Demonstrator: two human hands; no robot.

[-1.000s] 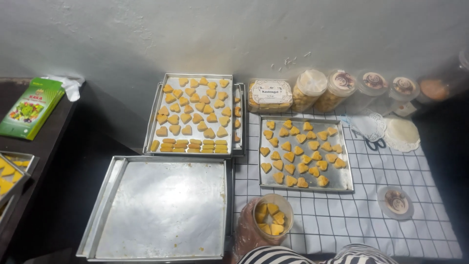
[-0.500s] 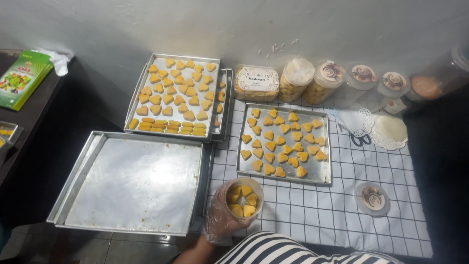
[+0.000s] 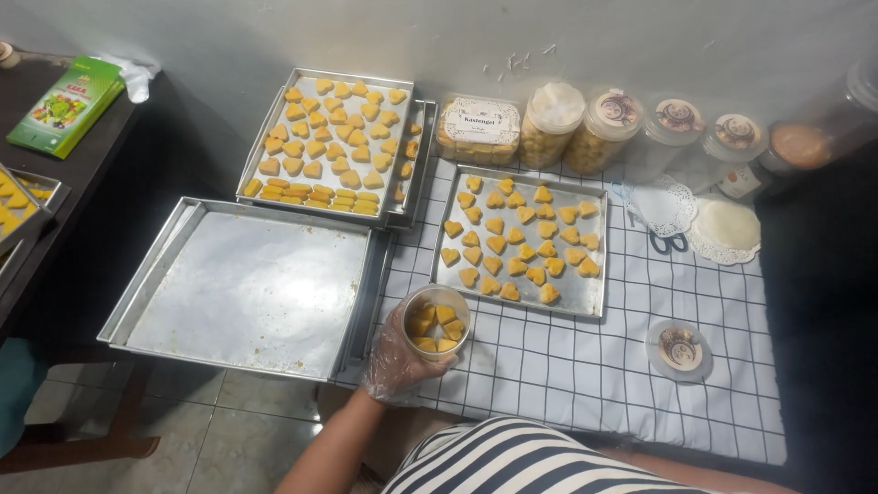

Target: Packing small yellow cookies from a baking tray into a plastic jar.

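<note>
- On the checked cloth, just below the small tray of heart-shaped cookies, a clear round jar partly filled with yellow cookies is held by the left hand.
- The left hand is covered by a thin clear plastic glove, and its fingers are wrapped closed around the side of the jar.
- The right hand is not seen; only a striped sleeve is shown at the bottom edge.
- Along the wall, a row of packages is set: a rectangular clear box with a white scalloped label, then round clear jars, the first with a plain white top, the next ones with round white-and-brown labels on their lids.
- A single round lid with the same kind of label is laid flat on the cloth at the right, apart from the jars.
- Two white paper doilies are laid near dark-handled scissors.
- A flat green box with a colourful picture is placed on the dark table at the left.
- A large empty metal tray is set left of the jar, and a full tray is stacked behind it.
- Compared with half a second earlier, the jar is found nearer the small tray, and more of the forearm is shown.
</note>
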